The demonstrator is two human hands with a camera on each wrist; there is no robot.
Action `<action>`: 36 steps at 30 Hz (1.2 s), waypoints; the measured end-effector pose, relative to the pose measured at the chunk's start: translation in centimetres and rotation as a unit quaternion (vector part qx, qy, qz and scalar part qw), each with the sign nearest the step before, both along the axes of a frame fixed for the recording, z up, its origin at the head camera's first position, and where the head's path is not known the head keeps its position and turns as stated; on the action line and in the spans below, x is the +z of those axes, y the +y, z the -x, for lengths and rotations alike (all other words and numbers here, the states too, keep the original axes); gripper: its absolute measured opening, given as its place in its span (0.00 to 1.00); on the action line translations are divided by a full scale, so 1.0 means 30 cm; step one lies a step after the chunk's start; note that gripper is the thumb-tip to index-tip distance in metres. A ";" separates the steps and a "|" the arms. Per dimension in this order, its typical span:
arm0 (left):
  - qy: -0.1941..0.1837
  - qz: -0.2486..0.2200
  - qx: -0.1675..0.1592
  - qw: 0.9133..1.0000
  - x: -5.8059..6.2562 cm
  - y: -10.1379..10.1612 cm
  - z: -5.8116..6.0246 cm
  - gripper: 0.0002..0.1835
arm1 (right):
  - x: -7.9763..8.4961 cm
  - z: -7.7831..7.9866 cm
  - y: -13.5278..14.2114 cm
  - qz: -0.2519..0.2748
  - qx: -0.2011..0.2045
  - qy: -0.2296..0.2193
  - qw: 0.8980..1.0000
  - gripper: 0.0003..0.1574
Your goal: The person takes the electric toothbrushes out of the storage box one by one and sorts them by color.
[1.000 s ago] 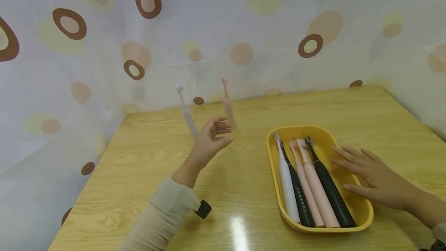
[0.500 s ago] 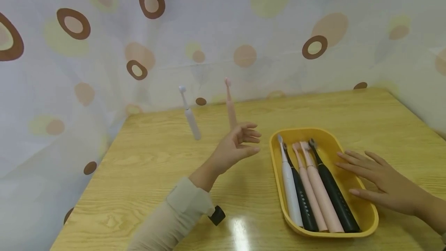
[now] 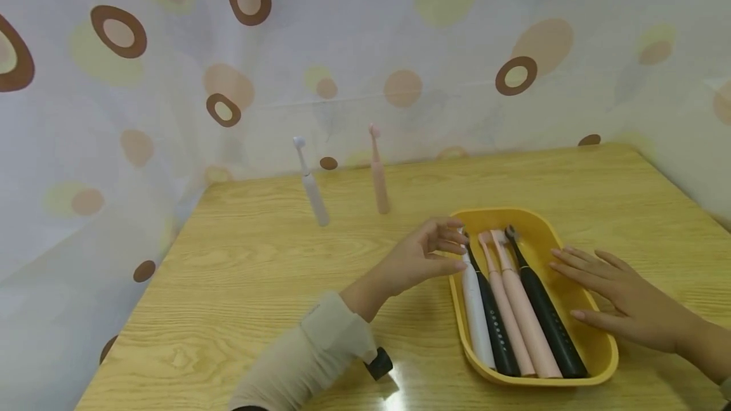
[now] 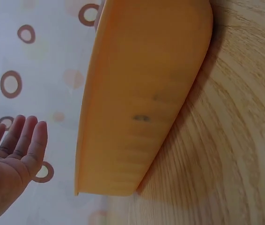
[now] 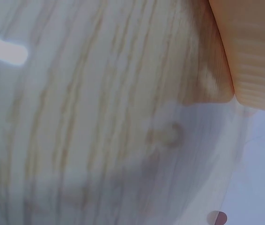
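Observation:
My left hand (image 3: 419, 262), empty with fingers loosely bent, hovers at the left rim of a yellow tray (image 3: 548, 382). Its fingertips overlap the head of a white electric toothbrush (image 3: 478, 316) lying inside. Beside that brush lie a black toothbrush (image 3: 495, 322), a slim pink one (image 3: 507, 316), a thicker pink one (image 3: 529, 319) and another black one (image 3: 548, 309). At the tray's right side, my right hand (image 3: 628, 303) has its fingers extended over the rim and holds nothing. The left wrist view shows the left hand (image 4: 11, 164) beside the tray's outer wall (image 4: 137, 70).
Toward the back of the wooden table (image 3: 240, 297), a white toothbrush (image 3: 316, 198) and a pink toothbrush (image 3: 379, 186) stand upright, apart from each other. A patterned cloth (image 3: 354, 37) hangs behind the table's back edge and along its sides.
My left hand has moved right, away from the standing toothbrushes to the tray's left rim, so both upright brushes now show fully. My right hand has stayed at the tray's right side.

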State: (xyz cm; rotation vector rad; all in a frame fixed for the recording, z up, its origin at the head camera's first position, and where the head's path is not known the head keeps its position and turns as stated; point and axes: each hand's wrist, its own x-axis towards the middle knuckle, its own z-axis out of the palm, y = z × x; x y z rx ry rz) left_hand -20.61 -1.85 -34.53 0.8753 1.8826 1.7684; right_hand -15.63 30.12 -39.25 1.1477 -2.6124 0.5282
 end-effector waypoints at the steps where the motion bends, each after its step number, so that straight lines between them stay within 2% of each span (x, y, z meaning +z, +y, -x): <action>1: -0.002 0.005 -0.004 1.000 -0.001 0.008 -0.002 0.26 | -0.002 -0.001 0.001 0.002 0.000 -0.004 1.000 0.42; 5: -0.007 0.022 -0.017 1.000 -0.006 0.036 -0.007 0.27 | -0.010 -0.003 -0.002 0.023 -0.001 -0.011 1.000 0.43; 14: -0.041 0.009 -0.048 0.998 -0.033 0.088 -0.016 0.28 | -0.009 0.003 -0.005 0.026 0.007 -0.018 0.999 0.43; 21: -0.022 0.031 -0.072 0.997 -0.053 0.139 -0.010 0.26 | -0.006 -0.006 0.004 0.029 -0.002 -0.029 0.999 0.43; 32: 0.013 0.113 -0.053 0.992 -0.055 0.183 0.000 0.29 | -0.005 -0.006 0.003 0.029 -0.008 -0.035 0.999 0.43; 36: 0.004 0.158 -0.047 0.986 -0.047 0.193 0.008 0.30 | -0.002 -0.006 0.004 0.027 -0.016 -0.044 0.999 0.43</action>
